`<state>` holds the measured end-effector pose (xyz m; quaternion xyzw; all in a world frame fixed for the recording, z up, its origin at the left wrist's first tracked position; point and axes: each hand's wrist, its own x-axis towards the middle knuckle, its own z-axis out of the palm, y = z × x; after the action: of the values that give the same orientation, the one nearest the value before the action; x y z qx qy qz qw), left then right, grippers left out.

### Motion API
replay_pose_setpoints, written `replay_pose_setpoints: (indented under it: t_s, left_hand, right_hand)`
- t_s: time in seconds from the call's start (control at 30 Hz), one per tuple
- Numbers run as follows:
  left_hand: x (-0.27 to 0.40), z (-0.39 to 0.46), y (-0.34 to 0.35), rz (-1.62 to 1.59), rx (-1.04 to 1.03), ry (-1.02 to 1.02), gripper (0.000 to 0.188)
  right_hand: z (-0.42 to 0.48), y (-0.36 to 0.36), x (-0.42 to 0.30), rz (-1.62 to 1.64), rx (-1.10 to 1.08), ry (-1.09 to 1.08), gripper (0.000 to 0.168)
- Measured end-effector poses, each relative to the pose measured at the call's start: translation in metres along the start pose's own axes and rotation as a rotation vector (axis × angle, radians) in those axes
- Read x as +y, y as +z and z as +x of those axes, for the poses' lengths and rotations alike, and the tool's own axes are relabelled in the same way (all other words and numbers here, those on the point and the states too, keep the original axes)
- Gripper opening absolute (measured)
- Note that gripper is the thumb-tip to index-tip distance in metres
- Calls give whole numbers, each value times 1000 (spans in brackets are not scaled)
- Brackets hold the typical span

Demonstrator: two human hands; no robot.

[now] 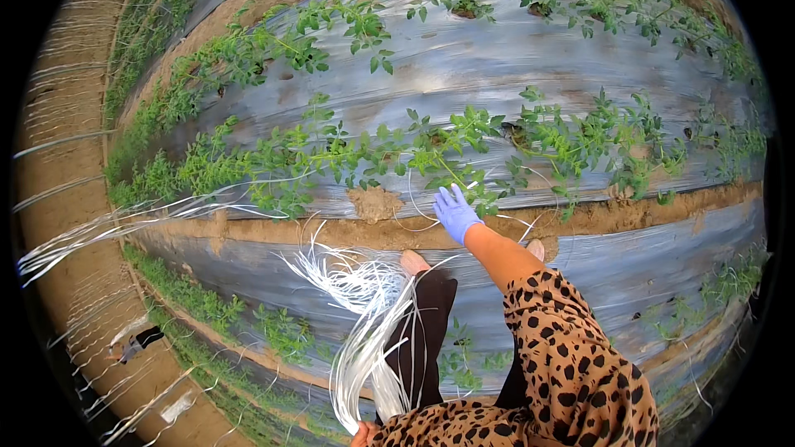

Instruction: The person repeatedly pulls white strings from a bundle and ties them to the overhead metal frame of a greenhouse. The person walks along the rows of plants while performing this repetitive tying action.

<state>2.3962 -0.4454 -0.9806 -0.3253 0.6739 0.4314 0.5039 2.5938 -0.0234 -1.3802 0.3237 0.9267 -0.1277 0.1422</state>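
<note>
My right hand (456, 213), in a lavender glove, reaches out palm down at the near row of tomato plants. Its fingers are straight and slightly apart beside a leafy tomato stem (448, 167); the palm side is hidden. A thin white string (417, 228) loops on the ground next to this hand and seems to pass beneath it. At the bottom edge, my bare left hand (365, 433) is partly cut off by the frame. It grips a thick bundle of white plastic strings (351, 379), whose loose ends (354, 279) spill forward past my left leg.
Silvery plastic mulch (422, 77) covers the bed, with a farther tomato row (366, 18) across it. My feet (415, 262) are by the soil furrow (683, 202). More white strings (161, 214) stretch in from the left. A person (140, 343) is far off at lower left.
</note>
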Motion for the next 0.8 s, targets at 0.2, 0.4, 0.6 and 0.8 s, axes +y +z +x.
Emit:
replay_pose_setpoints:
  t_s: [0.2,0.4,0.6,0.8]
  left_hand:
    - [2,16,0,-42,44,-63,39]
    - [33,-9,32,-116,-233,-5,38]
    - [113,-124,190,-121,-590,142,25]
    - [126,-289,289,66,-804,301,43]
  right_hand:
    - [2,18,10,-25,-496,-79,23]
    - [-98,-72,-39,737,14,120,22]
    - [-209,-339,-78,1982,219,401,18]
    - [-303,-552,-103,1408,471,-143,11]
